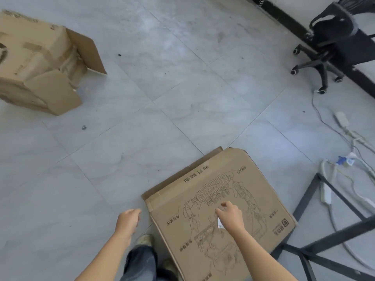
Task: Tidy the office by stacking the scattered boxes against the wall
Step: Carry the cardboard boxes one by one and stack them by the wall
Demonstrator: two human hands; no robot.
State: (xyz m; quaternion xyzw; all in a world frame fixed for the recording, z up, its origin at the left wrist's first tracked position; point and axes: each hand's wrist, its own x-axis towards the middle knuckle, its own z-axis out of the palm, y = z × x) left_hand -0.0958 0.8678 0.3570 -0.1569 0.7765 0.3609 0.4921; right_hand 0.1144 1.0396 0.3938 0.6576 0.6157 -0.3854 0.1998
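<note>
Left hand (128,219), lower centre: fingers loosely curled, holding nothing, just beside the flat box (253,179). Right hand (230,217) is over the flat box's smooth, line-printed cardboard face; fingers bent, grip cannot be told. Crumpled box (38,63), flaps splayed, lies upper left on the grey tile floor (162,78).

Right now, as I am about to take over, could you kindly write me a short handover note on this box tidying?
Left grip: loosely curled, holds nothing, just left of the flat box.
Right grip: curled over the flat box; I cannot tell whether it holds anything.
The flat box lies on the floor by the feet. The crumpled box sits open at far left.
Done: nothing is stacked at the wall yet.
Left: carry both boxes there and stack them.
</note>
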